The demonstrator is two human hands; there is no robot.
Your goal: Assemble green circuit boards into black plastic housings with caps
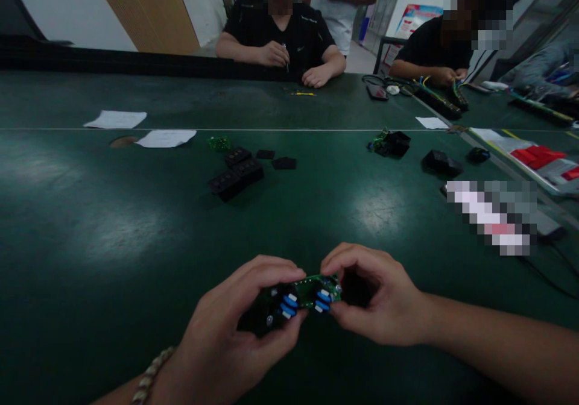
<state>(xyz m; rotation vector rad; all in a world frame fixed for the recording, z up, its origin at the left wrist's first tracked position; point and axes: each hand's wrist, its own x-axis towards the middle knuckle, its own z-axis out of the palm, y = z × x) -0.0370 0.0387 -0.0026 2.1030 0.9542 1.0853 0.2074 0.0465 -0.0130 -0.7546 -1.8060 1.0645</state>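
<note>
Between both hands, above the near part of the green table, is a green circuit board (309,296) with two blue round parts and white pieces on its face. My left hand (239,314) is closed on its left end, thumb and fingers along the upper and lower edges. My right hand (377,293) pinches the right end between thumb and fingers. Dark material shows around the board's left end, but I cannot tell whether it is a housing. The palms hide part of both ends.
Black plastic housings (237,173), flat black pieces (284,163) and a small green board (219,144) lie ahead. More black parts (441,163) sit to the right, near a blurred-out device (493,218) with a cable. White papers (166,138) lie left. People (283,37) sit across the table (113,224).
</note>
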